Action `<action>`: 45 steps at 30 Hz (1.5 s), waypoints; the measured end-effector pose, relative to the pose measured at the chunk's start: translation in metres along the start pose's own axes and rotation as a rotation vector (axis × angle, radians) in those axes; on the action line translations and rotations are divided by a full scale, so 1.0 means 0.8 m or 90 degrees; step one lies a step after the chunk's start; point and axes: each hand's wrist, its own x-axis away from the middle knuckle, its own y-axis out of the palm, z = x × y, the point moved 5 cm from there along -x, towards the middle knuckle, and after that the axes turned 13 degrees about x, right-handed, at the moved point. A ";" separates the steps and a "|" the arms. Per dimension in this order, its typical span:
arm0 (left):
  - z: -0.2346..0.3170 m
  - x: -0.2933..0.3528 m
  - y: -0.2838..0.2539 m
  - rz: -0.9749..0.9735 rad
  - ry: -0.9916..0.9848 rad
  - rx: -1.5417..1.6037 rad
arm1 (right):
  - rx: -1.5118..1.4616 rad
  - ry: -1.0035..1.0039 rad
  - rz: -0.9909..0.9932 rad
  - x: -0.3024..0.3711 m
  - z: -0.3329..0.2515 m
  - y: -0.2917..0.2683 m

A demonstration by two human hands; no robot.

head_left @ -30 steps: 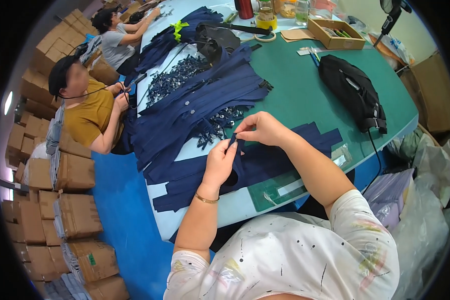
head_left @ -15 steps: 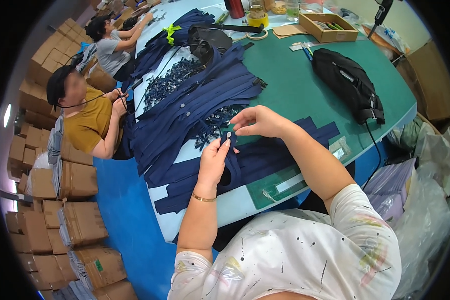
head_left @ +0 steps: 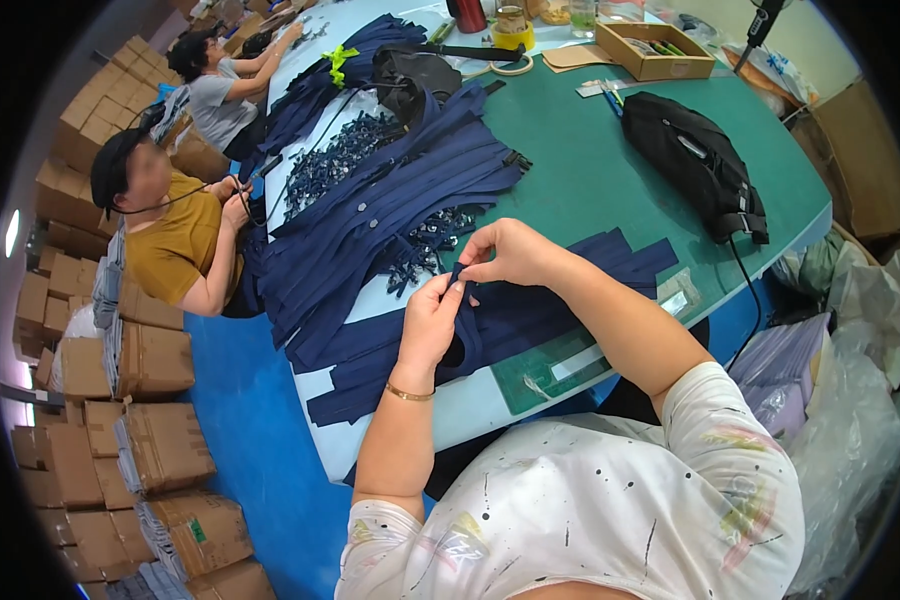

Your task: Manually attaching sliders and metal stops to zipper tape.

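Observation:
Between thumb and fingers, my left hand (head_left: 432, 318) pinches a navy fabric strap (head_left: 467, 325) that hangs in a loop below it. My right hand (head_left: 513, 252) is closed at the strap's upper end, its thumb and fingertips meeting the left thumb there. The small pale piece at that end is now hidden by the fingers. Just beyond the hands lies a pile of small dark clip-like pieces (head_left: 432, 240). A large bundle of navy straps (head_left: 370, 205) spreads to the left, and more flat navy straps (head_left: 555, 300) lie under my wrists.
A black bag (head_left: 685, 160) with a cord rests at the right on the green mat (head_left: 560, 150). Behind it stand a wooden tray (head_left: 660, 55) and a yellow tape roll (head_left: 513, 36). Two people sit along the left side, a mustard sleeve (head_left: 185, 240) nearest. Cardboard boxes (head_left: 155, 350) line the left.
My right hand has moved down and left onto the strap's end, its fingers closing together. The pale piece there has become covered. My left hand keeps its pinch on the strap.

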 end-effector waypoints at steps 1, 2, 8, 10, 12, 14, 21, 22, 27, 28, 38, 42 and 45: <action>0.000 0.001 -0.001 0.007 -0.001 0.007 | 0.029 0.007 0.008 0.002 -0.004 0.000; 0.000 0.001 -0.002 0.014 -0.002 0.014 | 0.057 0.013 0.015 0.003 -0.007 -0.001; 0.012 0.002 0.003 0.009 -0.043 0.114 | -0.261 0.033 0.040 -0.004 0.012 -0.006; 0.012 0.002 0.002 0.010 -0.043 0.109 | -0.272 0.049 0.054 -0.004 0.013 -0.014; 0.013 0.001 0.002 0.011 -0.045 0.104 | -0.287 0.034 0.070 -0.005 0.015 -0.016; 0.013 0.001 0.003 0.002 -0.060 0.126 | -0.289 0.013 0.050 -0.005 0.011 -0.012; 0.017 -0.002 0.010 0.041 -0.027 0.183 | -0.183 -0.041 0.045 0.000 -0.008 -0.002; 0.019 -0.002 0.007 0.063 0.016 0.164 | -0.170 -0.063 0.052 0.001 -0.012 -0.002; 0.025 -0.001 0.002 0.042 0.068 0.115 | -0.290 -0.086 0.030 0.001 -0.016 0.007; 0.027 -0.002 0.003 0.016 0.069 0.094 | -0.357 -0.077 0.025 0.000 -0.014 0.008; 0.079 0.012 -0.020 -0.051 0.012 -0.169 | -0.497 -0.046 0.409 -0.008 0.018 -0.082; 0.101 0.018 -0.039 -0.038 -0.053 -0.157 | -0.496 0.064 0.427 -0.016 0.018 -0.093; 0.112 0.024 -0.062 -0.009 -0.074 -0.106 | -0.466 0.091 0.474 -0.033 0.022 -0.100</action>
